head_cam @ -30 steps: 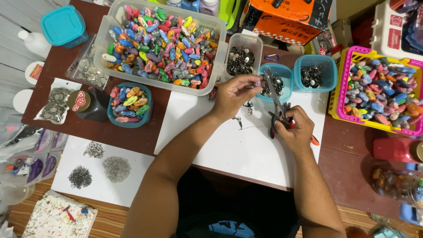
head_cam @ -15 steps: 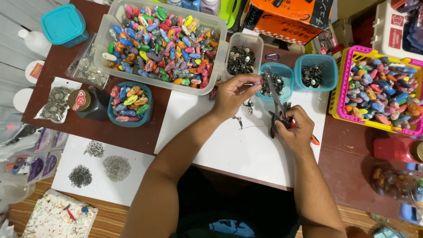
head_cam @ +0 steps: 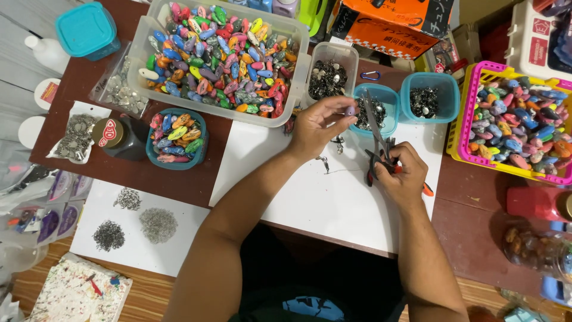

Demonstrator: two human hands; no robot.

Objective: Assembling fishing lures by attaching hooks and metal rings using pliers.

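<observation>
The left hand (head_cam: 316, 128) pinches a small purplish bead (head_cam: 350, 110) between its fingertips, just above the white sheet (head_cam: 333, 197) on the desk (head_cam: 471, 220); the right hand (head_cam: 402, 176) is clamped on pliers (head_cam: 376, 134) whose tips point up beside the bead. A slip of the pinch could likely drop the bead among the loose bits below.

The large clear tub (head_cam: 149, 53) brims with colourful painted pieces, as does the pink basket (head_cam: 462, 119). The round teal bowl (head_cam: 156, 158) holds fewer. The clear square cup (head_cam: 332, 53) and two teal cups (head_cam: 390, 95) hold small dark metal parts.

Bare forearms; dark shirt, perhaps black
</observation>
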